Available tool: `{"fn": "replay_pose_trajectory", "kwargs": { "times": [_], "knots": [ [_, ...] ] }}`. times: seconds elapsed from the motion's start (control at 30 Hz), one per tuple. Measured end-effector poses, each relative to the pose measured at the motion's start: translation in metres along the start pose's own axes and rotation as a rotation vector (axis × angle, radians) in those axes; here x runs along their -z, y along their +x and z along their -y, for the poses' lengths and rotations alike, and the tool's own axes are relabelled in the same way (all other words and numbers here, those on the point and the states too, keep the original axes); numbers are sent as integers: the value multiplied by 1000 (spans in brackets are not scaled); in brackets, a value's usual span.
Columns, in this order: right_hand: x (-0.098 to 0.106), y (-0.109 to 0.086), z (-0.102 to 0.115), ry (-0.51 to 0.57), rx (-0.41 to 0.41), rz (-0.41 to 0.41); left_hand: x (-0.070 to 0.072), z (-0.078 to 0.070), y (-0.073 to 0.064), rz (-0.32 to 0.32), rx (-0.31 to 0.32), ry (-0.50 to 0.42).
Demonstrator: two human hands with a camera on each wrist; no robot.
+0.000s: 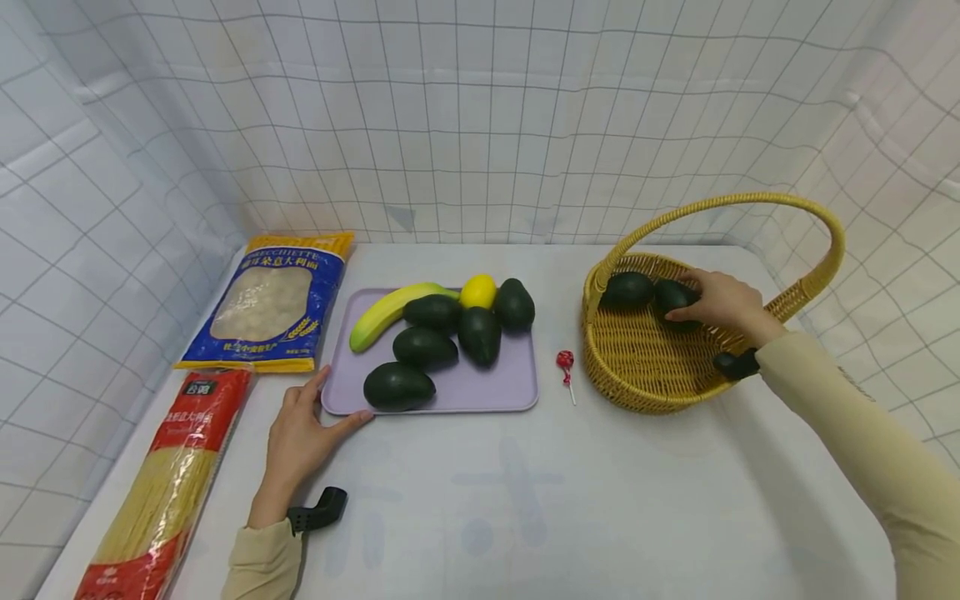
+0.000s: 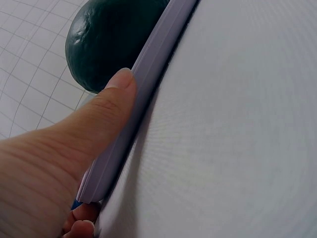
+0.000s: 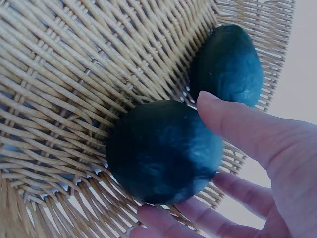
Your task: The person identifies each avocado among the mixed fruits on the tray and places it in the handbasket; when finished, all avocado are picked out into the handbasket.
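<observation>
Here, hands (image 1: 300, 433) (image 1: 722, 302) at tray (image 1: 480, 387) edge, avocado (image 1: 674, 298)

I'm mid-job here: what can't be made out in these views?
Head: part of the avocado at the right hand, covered by that hand.
Head: lower end of the red pasta packet, cut off by the bottom edge.
Head: any lettering on the lollipop, too small.
Left wrist: most of the left hand beyond its thumb, hidden by the tray and frame edge.

A blue bag (image 1: 262, 308) reads "RECCHIETTE" and "意大利面"; a red packet (image 1: 168, 475), "意大利面".
</observation>
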State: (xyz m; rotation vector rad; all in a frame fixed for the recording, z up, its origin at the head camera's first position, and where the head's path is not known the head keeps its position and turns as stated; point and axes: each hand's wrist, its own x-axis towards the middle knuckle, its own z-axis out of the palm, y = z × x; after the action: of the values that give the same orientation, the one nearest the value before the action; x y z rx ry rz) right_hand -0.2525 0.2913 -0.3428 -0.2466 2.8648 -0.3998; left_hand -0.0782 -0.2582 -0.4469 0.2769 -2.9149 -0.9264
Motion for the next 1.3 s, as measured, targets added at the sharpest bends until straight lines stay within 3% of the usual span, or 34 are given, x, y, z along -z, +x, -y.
{"fn": "replay_pose_trajectory", "kwargs": {
  "times": [0.3,0.7,0.93,1.3],
  "knots": [
    [6,-12,-4,2,13,3,0,1,0,14,8,1],
    [12,-39,-1,3,34,-69,1,0,0,5,-7,6],
    [8,-62,10,17,125,-249,1,1,0,5,-7,8],
    [-12,-98,39,70,344,-650,0,1,0,12,7,1]
  ]
}}
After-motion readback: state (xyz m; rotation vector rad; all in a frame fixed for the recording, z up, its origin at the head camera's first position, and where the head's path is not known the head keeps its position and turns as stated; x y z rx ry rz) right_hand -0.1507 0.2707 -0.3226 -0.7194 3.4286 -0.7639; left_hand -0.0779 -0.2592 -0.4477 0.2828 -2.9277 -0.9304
